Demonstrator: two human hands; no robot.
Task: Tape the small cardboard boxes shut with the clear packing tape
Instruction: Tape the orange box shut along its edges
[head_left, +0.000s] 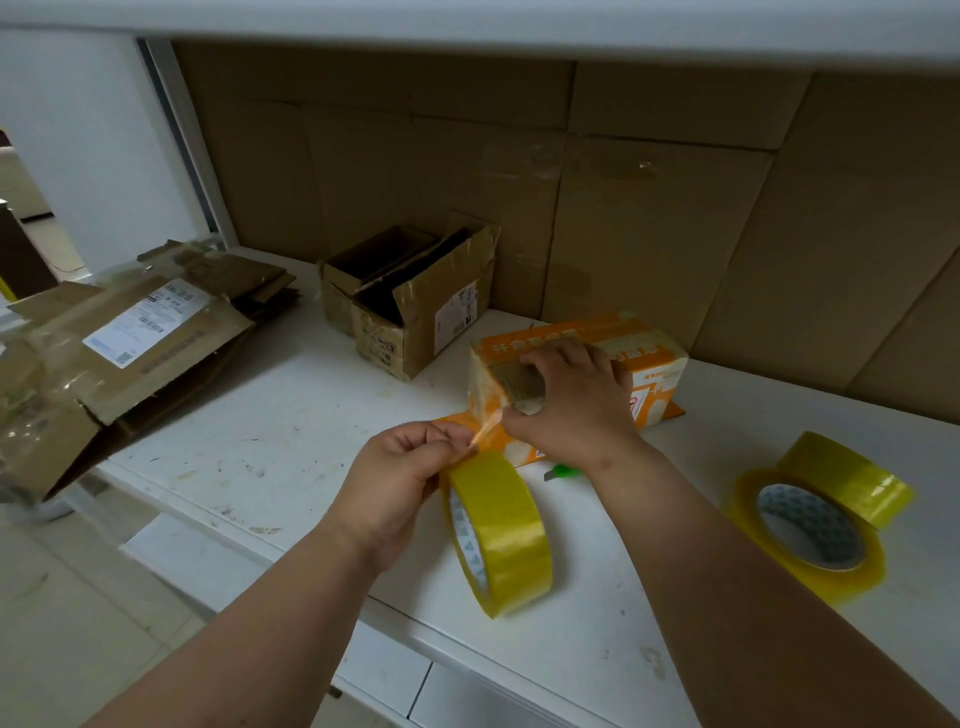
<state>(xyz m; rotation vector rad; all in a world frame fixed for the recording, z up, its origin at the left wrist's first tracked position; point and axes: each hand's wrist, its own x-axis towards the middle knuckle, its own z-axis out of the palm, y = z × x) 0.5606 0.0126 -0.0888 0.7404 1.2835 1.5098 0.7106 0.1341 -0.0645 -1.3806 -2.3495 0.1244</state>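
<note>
While the left hand is gripping the tape roll near the table's front edge, the right hand is pinching the stretched tape strip, which is running far-right up to the orange box just behind it.

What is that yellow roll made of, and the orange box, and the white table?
The tape roll looks like glossy, see-through yellowish plastic film wound on a printed core, probably card. The orange box looks like printed cardboard under shiny tape; brown board shows at its end. The table has a smooth, scuffed white top; its material is unclear.
</note>
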